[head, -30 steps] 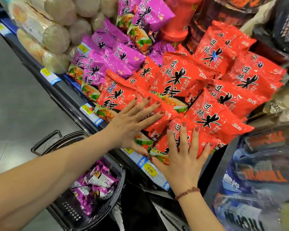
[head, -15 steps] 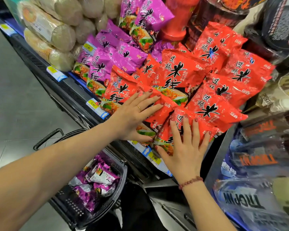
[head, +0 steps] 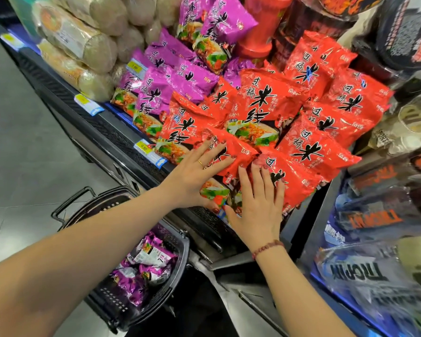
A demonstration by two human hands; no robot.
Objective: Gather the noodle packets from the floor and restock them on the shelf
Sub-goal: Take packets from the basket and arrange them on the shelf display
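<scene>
Shop aisle, grey tile floor; shelf (head: 100,132) crowded with packet stock. Left grip (head: 195,173) and right grip (head: 258,210) both lay flat, fingers straight, holding nothing, pressing the front red noodle packets (head: 299,176) at the shelf lip. Since a second ago the two had drawn closer, left fingers slid further across the wrapper. Judged: tamping the red row in. Purple packets (head: 146,261) remained in the basket (head: 114,305) on the floor, not yet shelved, so restocking looked only part done.

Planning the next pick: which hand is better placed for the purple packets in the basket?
Likely the left hand: the basket of purple packets sits below its arm; the right hand presses red packets farther right.
</scene>
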